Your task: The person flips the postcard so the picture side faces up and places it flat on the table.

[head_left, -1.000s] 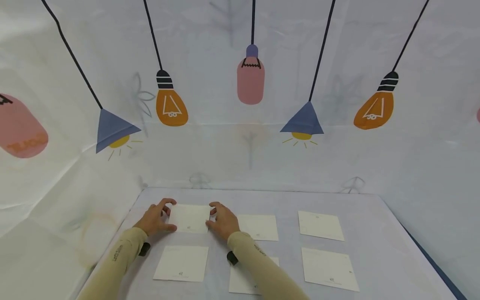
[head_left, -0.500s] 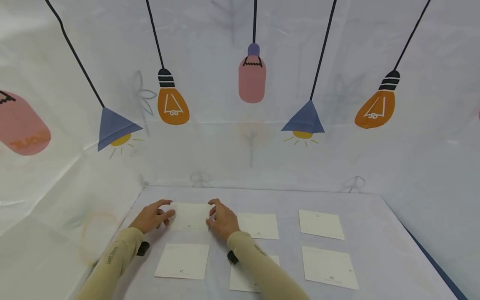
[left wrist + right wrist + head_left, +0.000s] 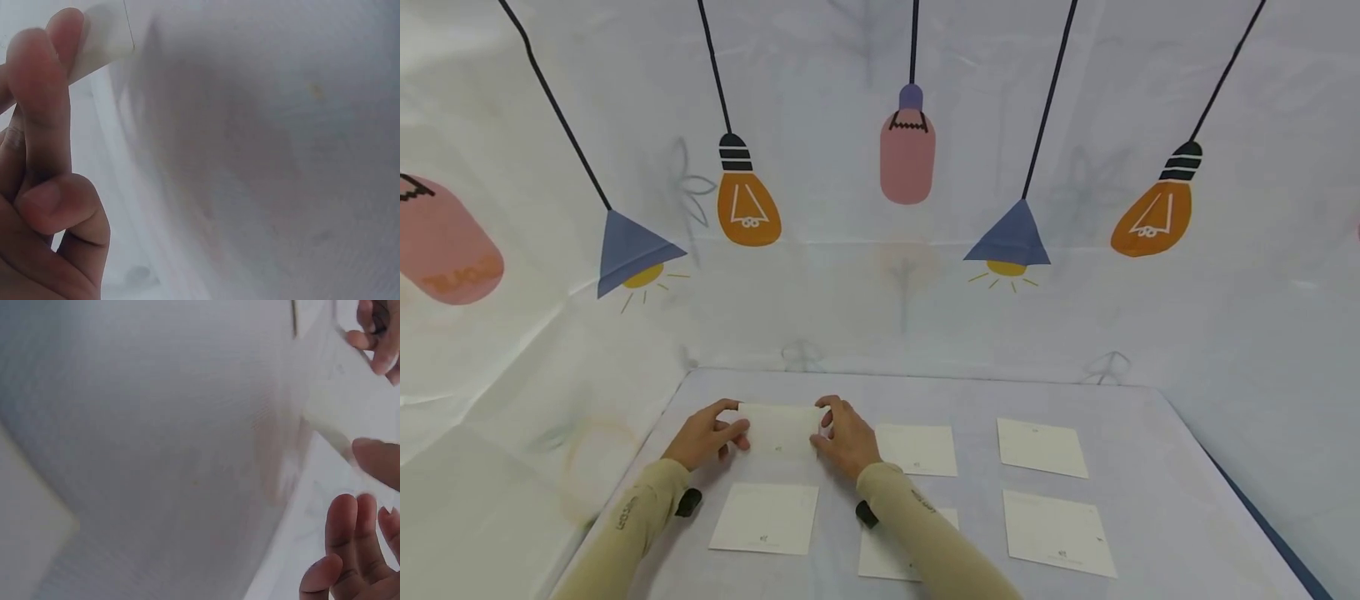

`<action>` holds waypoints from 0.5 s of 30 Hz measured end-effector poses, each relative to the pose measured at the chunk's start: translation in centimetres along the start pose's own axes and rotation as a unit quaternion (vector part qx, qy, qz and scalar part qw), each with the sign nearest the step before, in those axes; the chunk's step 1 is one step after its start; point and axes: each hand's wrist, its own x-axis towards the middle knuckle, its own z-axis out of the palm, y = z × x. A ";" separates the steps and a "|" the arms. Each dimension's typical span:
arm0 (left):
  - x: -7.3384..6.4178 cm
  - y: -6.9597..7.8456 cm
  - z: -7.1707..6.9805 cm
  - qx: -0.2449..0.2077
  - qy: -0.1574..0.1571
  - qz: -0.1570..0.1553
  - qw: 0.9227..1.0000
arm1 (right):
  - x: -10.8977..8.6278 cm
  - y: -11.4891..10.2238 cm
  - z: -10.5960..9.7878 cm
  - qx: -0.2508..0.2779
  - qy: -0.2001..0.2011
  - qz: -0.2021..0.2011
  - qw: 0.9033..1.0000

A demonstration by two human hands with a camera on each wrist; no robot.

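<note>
A blank off-white card (image 3: 781, 427) with a small printed mark is held between both hands at the back left of the white table. My left hand (image 3: 706, 433) pinches its left side between thumb and a finger; the left wrist view shows the card's corner (image 3: 105, 39) sticking out past the fingertips. At the right side, my right hand (image 3: 847, 437) grips the card's edge with thumb and index finger. In the right wrist view the thumb (image 3: 377, 461) overlaps the card (image 3: 356, 403), and the other fingers are curled below it.
Another card (image 3: 765, 518) lies in front of the held one. To its right lie a back card (image 3: 917, 450) and a front card (image 3: 886, 554), partly under the right forearm. Two more cards, one back (image 3: 1042, 447) and one front (image 3: 1060, 533), lie farther right. A printed fabric wall (image 3: 850, 317) stands behind.
My left thumb has moved up from the card's lower left corner, close to the index finger. The card now looks shorter, its lower edge fainter. The right hand has barely moved.
</note>
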 end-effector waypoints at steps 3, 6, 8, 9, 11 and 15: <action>-0.1 0.0 0.0 0.005 0.006 0.007 1.000 | -0.1 -0.3 -0.1 0.043 -0.014 0.035 0.998; -0.3 0.0 -0.1 0.004 0.016 0.012 1.000 | -0.2 -0.6 -0.1 0.093 -0.030 0.070 0.993; -0.5 0.0 -0.1 0.002 0.019 0.018 1.000 | -0.4 -0.9 -0.2 0.124 -0.045 0.089 0.987; -0.5 0.0 -0.1 -0.001 0.021 0.020 1.000 | -0.4 -1.0 -0.2 0.139 -0.051 0.096 0.984; -0.7 0.0 0.0 -0.005 0.023 0.025 0.999 | -0.6 -1.1 -0.2 0.157 -0.060 0.104 0.980; -1.0 0.0 0.0 -0.007 0.031 0.035 0.999 | -0.7 -1.3 -0.2 0.177 -0.063 0.104 0.977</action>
